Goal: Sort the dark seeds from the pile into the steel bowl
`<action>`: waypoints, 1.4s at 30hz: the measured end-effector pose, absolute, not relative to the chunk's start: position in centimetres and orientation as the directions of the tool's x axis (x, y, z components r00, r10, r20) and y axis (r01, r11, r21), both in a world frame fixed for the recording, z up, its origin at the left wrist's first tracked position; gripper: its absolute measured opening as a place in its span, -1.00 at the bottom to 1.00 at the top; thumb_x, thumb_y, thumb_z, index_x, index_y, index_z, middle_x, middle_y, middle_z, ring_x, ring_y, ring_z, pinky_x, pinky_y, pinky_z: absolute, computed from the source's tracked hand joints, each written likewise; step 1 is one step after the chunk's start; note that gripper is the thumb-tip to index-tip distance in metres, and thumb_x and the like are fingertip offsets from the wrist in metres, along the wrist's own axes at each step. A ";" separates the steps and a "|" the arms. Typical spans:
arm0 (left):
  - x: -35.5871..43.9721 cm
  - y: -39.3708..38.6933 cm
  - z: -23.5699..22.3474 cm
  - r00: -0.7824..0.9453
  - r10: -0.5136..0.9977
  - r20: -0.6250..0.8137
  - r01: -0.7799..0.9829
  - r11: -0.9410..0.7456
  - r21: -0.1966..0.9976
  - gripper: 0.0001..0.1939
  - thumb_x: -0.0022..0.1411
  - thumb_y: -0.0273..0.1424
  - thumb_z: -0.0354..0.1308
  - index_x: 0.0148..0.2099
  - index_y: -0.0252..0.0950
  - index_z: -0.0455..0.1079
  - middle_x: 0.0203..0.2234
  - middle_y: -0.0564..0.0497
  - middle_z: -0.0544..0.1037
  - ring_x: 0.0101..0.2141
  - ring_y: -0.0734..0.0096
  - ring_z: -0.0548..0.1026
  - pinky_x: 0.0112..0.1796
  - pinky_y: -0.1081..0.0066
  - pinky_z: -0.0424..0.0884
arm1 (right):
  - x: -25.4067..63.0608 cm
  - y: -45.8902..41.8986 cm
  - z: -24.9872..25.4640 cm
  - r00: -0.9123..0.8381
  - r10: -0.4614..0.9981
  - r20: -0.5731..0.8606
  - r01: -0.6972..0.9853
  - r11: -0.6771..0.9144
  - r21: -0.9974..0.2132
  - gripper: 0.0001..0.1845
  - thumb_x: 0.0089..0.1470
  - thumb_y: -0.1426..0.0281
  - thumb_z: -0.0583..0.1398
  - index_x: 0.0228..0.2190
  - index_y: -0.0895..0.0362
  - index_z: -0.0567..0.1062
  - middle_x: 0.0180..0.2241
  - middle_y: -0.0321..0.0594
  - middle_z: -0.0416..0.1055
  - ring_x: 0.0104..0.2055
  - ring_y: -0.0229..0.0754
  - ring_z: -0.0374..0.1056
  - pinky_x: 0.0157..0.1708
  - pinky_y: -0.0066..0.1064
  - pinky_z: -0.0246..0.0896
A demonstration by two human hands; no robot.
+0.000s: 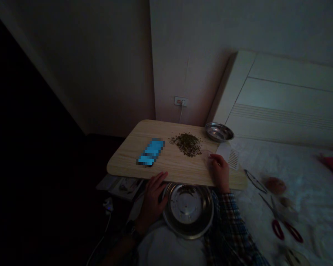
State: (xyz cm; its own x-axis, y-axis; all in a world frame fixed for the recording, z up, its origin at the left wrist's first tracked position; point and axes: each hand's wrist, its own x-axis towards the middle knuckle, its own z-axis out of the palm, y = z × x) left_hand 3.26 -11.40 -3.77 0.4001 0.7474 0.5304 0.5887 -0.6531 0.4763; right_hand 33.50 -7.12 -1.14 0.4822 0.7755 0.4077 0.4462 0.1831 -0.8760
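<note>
My right hand (220,173) is over the right part of the small wooden table (127,162), its fingers pinched at the edge of a faint clear plastic piece (207,154). Just beyond that piece lies a loose pile of small greenish-brown grains (188,143), with stray ones around it. My left hand (154,195) has its fingers stretched out, the tips at the table's front edge and the thumb by the rim of a steel bowl (188,231). That bowl rests at my lap below the table, with a few dark bits inside.
A lit phone (152,152) lies on the table's left. At the back right corner sits another steel bowl (219,132), near a white slotted piece (233,159). Red-handled scissors (279,218) and glasses (255,181) are on the bed at right. A wall socket (181,101) holds a plug.
</note>
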 end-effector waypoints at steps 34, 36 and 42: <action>3.2 -11.4 -3.8 0.400 0.747 0.531 0.599 -0.651 0.466 -0.78 0.19 -0.52 0.00 -0.13 -0.24 0.37 0.22 -0.04 0.23 0.23 0.16 0.11 0.20 -0.02 0.03 | 33.3 -7.1 -1.0 0.432 0.812 0.393 0.536 0.120 -0.836 -0.71 -0.03 0.40 0.05 -0.31 0.16 0.52 -0.31 -0.15 0.51 -0.29 -0.11 0.36 -0.24 -0.32 0.19; 3.2 -11.4 -3.9 0.402 0.744 0.534 0.599 -0.654 0.462 -0.78 0.20 -0.52 0.00 -0.13 -0.23 0.37 0.22 -0.03 0.23 0.23 0.17 0.11 0.20 -0.02 0.04 | 33.3 -7.2 -0.9 0.448 0.802 0.395 0.533 0.115 -0.838 -0.69 -0.03 0.40 0.04 -0.29 0.16 0.51 -0.30 -0.14 0.51 -0.30 -0.12 0.36 -0.26 -0.33 0.19; 3.1 -11.3 -4.0 0.402 0.738 0.542 0.600 -0.659 0.454 -0.78 0.20 -0.52 0.00 -0.13 -0.23 0.37 0.21 -0.04 0.24 0.22 0.16 0.12 0.19 -0.04 0.06 | 33.4 -7.2 -1.2 0.535 0.749 0.390 0.532 0.060 -0.845 -0.65 -0.05 0.39 0.04 -0.22 0.20 0.48 -0.27 -0.08 0.51 -0.34 -0.11 0.36 -0.32 -0.33 0.18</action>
State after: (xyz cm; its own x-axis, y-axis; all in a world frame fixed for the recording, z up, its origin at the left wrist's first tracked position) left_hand 3.14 -11.25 -3.99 0.4019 0.7382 0.5418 0.5997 -0.6593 0.4535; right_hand 33.36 -7.17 -1.22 0.5347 0.7495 0.3903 0.5319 0.0605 -0.8447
